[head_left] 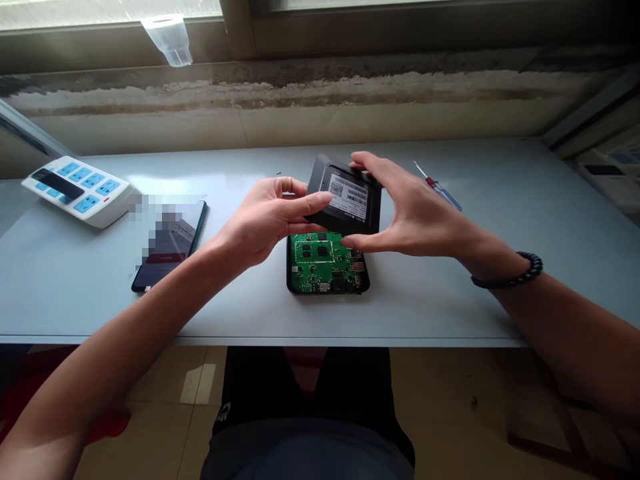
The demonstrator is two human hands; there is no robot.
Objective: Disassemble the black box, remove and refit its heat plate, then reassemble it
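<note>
A black plastic device cover (325, 177) with a white printed label is held tilted above the table. My left hand (257, 223) grips its left side, thumb lying over the label and fingers behind. Around the right side, my right hand (423, 210) spans the cover, fingertips at the far edge and thumb by the near edge. Directly below, a green circuit board (320, 267) sits in a black casing (291, 283) on the table. The cover and my fingers hide the board's far part.
Left on the table (425, 307) are a phone (170, 247), partly pixelated, and a white power strip (107, 207) with blue sockets and a dark object on top. A screwdriver (437, 187) lies beyond my right hand. A small dark screw-like piece (279, 173) lies behind the cover.
</note>
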